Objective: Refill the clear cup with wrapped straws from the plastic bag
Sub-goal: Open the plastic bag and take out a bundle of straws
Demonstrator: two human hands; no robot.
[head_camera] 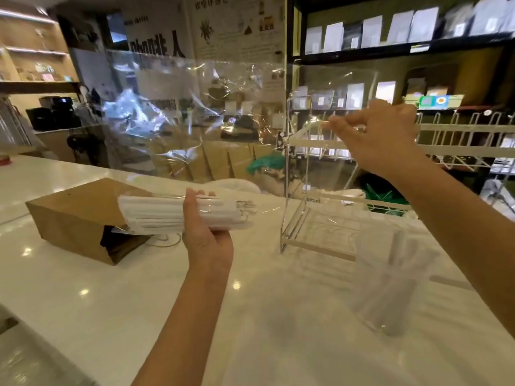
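White glossy counter (83,316) of a café, dark shelves far behind. Left hand (204,232) closed around a bundle of wrapped straws (156,214), held level above the counter, near a brown paper bag (80,215). Right hand (373,135) raised far right, fingers pinched on an edge of the clear plastic bag (195,112), apparently empty now, though hard to judge through the glare. Clear cup (387,285) near right, standing on the counter, blurred, with a few straws inside. Best to put the bag aside first, then tilt the bundle upright, ends together, and lower it slowly into the cup.
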